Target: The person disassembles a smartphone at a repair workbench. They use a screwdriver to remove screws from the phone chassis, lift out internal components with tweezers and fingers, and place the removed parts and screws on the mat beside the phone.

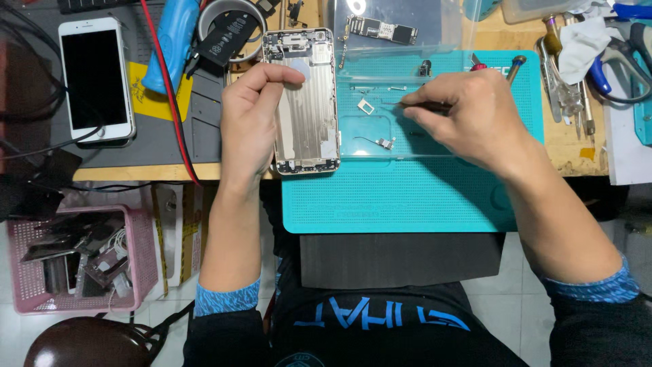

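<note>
Left hand (250,122) gripping a bare metal phone shell (305,102), right hand (468,112) pinching thin tweezers (415,105) — over a dimpled teal mat (407,197), wooden bench (577,149)

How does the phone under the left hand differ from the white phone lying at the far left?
The opened phone shell is stripped, showing a bare metal interior; the white phone is whole, its dark screen facing up. The left hand grips the shell, while the white phone lies untouched. The shell lies beside the teal mat; the white phone rests on a grey mat. Both lie flat, lengthwise.

white phone (95,80), dark screen, upper left
</note>
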Available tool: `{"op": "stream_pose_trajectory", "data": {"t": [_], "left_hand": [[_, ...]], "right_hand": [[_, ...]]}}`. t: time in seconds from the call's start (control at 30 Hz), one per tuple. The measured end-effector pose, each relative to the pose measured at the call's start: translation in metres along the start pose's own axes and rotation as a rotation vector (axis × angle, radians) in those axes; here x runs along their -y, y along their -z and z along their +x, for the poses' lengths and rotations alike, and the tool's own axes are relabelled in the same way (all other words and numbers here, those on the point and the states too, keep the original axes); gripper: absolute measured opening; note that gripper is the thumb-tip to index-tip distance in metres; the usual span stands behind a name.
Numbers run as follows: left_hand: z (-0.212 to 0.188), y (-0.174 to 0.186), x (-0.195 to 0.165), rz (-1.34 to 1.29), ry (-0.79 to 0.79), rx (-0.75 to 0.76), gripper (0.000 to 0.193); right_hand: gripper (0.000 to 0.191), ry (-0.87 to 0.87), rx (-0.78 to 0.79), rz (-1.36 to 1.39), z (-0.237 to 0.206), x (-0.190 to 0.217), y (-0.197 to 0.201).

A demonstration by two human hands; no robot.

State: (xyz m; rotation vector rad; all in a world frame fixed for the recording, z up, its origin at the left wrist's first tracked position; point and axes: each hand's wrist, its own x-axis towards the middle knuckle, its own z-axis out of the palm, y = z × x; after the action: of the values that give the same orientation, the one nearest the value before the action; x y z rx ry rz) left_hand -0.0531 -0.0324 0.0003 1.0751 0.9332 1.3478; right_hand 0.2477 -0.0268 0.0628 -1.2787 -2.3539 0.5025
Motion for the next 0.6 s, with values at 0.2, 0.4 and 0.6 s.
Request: {"op": "stream_pose_trajectory", "data": {"t": [0.2,0.4,0.6], "left_hand": [[-0.003,-0.002,-0.006,0.034,0.031,0.016,0.022],[-0.003,-0.023,-0.008,0.156,0.016,0.103,0.026],[-0.004,-0.036,-0.006,0.222,0.091,0.138,0.027]], "right_hand": [[0.018,-0.116,0.013,-0.081,-0.013,-0.015,0.025],[0.018,-0.152,0.003,-0.105,-0.032,-0.018,0.028],[0.016,-0.070,-0.032,-0.092,-0.036,-0.021,0.024]]}}
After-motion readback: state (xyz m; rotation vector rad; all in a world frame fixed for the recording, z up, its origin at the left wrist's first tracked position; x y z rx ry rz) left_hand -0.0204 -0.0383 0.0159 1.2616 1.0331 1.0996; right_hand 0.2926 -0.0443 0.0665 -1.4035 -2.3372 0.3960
